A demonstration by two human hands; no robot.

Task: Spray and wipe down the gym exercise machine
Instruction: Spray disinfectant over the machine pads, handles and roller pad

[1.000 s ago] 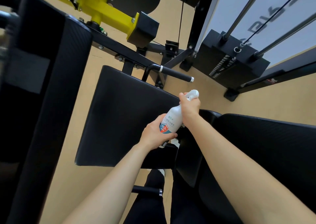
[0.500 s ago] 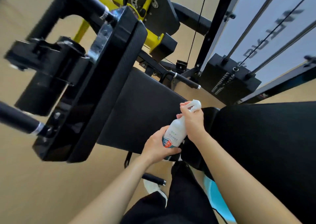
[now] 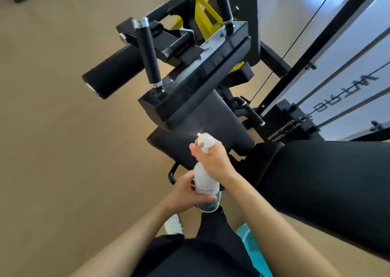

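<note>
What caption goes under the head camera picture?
Left hand holds the spray bottle while right hand grips its top, aimed at the black pad.

I'm holding the spray bottle (image 3: 203,177) before the seat pad (image 3: 211,116); weight stack (image 3: 289,124) standing right, roller pad (image 3: 114,74) lying left.

Roughly upright white plastic spray bottle (image 3: 203,177) with teal base, lower centre of frame, nozzle pointing at black padded gym machine (image 3: 211,112) with yellow frame parts, seat pad mid-frame, cylindrical roller pad upper left, weight stack right.
</note>
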